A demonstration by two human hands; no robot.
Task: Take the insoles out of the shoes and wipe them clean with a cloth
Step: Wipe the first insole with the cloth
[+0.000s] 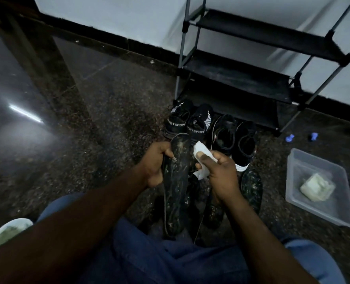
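My left hand [153,162] grips a long dark, dirty insole [175,187] by its left edge, held upright in front of my knees. My right hand [217,171] pinches a white cloth [200,152] just right of the insole's upper part, touching or nearly touching its edge. Several black shoes stand on the floor beyond: a pair marked SPORT [188,121] and a second black pair [234,138]. Another dirty insole [252,187] lies on the floor to the right, and one more [212,212] lies partly hidden under my right forearm.
A clear plastic tray [338,214] holding a pale folded cloth [317,186] sits on the floor at right. A black shoe rack [241,78] stands against the white wall. Two small blue objects [301,137] lie near the rack's foot. A white shoe [8,232] is at lower left.
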